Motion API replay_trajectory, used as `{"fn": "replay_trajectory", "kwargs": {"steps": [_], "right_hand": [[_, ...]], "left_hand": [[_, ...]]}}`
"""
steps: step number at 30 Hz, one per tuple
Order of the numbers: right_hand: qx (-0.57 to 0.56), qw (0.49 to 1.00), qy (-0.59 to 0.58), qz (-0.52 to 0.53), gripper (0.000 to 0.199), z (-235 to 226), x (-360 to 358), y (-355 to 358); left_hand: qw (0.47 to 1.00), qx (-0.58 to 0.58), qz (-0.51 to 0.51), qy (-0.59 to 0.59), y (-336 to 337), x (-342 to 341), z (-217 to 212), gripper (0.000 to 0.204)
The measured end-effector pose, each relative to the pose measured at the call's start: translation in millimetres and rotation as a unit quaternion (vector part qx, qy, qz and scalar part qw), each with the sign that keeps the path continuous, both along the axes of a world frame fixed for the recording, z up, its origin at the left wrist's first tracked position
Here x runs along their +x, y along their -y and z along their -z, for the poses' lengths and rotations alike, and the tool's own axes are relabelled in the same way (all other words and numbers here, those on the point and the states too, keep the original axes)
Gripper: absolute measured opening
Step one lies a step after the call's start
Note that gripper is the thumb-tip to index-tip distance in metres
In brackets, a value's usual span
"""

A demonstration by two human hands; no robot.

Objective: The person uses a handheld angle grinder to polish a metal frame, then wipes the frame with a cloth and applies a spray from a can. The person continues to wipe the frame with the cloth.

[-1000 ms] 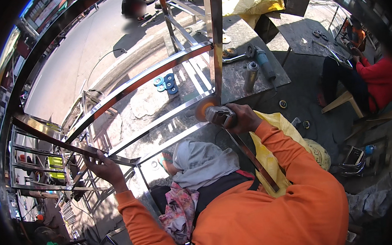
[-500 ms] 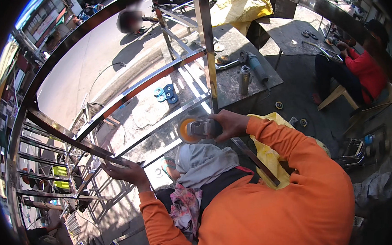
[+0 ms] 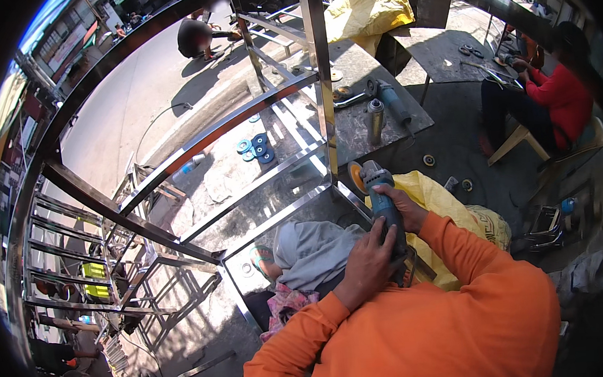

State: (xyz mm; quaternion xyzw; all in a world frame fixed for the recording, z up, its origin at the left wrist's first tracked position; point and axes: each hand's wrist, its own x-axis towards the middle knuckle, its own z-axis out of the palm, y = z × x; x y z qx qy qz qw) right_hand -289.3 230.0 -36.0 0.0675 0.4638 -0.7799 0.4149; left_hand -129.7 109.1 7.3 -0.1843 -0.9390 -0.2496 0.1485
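Both my hands hold a blue-grey angle grinder (image 3: 381, 195) with an orange disc (image 3: 356, 177). My right hand (image 3: 408, 210) wraps the grinder body from the right. My left hand (image 3: 368, 261) grips its rear end, just below. The disc sits close to the lower part of a polished steel upright (image 3: 325, 116) of a large steel frame; I cannot tell if they touch. My sleeves are orange. A grey cloth (image 3: 312, 248) lies under my left hand.
A yellow sack (image 3: 438, 193) lies right of the grinder. A grey table (image 3: 353, 124) holds a second grinder (image 3: 394, 103) and a metal can (image 3: 375, 119). Blue discs (image 3: 256, 148) lie on the ground. A person in red (image 3: 556, 97) sits at right. Steel racks (image 3: 72, 242) stand left.
My left hand let go of the steel bar at the left and came across onto the grinder's rear. The grinder moved to the lower part of the upright.
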Motion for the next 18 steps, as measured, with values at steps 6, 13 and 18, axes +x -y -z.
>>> {"fn": "replay_trajectory", "kwargs": {"steps": [6, 13, 18], "right_hand": [[-0.019, 0.996, 0.049, 0.071, 0.055, 15, -17, -17], [-0.312, 0.935, 0.130, 0.105, 0.067, 49, -41, 5], [-0.209, 0.975, 0.079, 0.010, 0.076, 71, -61, 14]], "left_hand": [[0.981, -0.190, 0.025, -0.031, -8, -14, 10, 0.081], [0.723, 0.555, -0.124, 0.392, 12, -66, 13, 0.063], [0.635, 0.673, -0.110, 0.363, -14, -99, 45, 0.044]]}}
